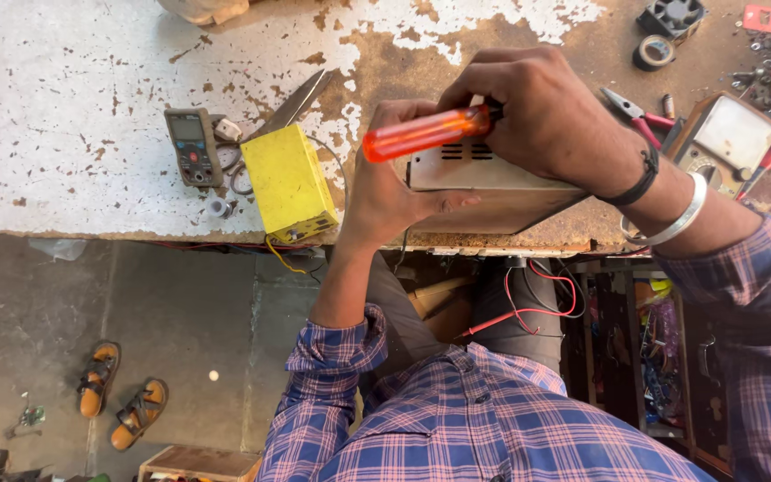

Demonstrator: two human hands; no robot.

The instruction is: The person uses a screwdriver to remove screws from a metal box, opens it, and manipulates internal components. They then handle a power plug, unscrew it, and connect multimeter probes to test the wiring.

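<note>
My right hand (546,116) clenches the translucent orange plastic screwdriver handle (426,132) over the vented beige metal box (493,183) at the near edge of the flaking white-painted table (73,80). My left hand (385,192) grasps the box's left end.

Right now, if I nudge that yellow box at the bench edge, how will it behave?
The yellow box looks rigid, so it would probably slide rather than flex. Its near end sits at the bench edge, so a push toward you might tip it off. The attached yellow wire may drag slightly.
</note>
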